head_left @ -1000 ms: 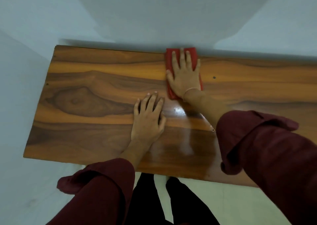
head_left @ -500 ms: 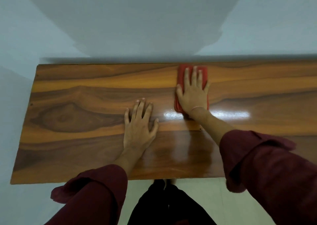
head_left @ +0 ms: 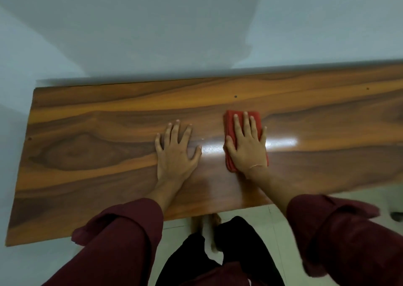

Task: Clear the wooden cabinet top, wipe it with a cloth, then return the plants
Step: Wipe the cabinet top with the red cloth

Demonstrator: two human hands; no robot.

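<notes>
The glossy wooden cabinet top (head_left: 91, 155) stretches across the view with nothing standing on it but my hands and the cloth. A folded red cloth (head_left: 229, 120) lies near its middle. My right hand (head_left: 247, 146) presses flat on the cloth with straight fingers, covering most of it. My left hand (head_left: 176, 152) rests flat on the bare wood just to the left, fingers spread. No plants are in view.
A pale wall rises directly behind the cabinet's far edge and along its left end. Light floor tiles (head_left: 277, 237) and my dark trousers (head_left: 237, 246) show below the near edge. A small dark object (head_left: 397, 216) sits at the right border on the floor.
My right hand has drawn the red cloth from the back edge toward me, to the middle of the top. My left hand has stayed planted on the wood.
</notes>
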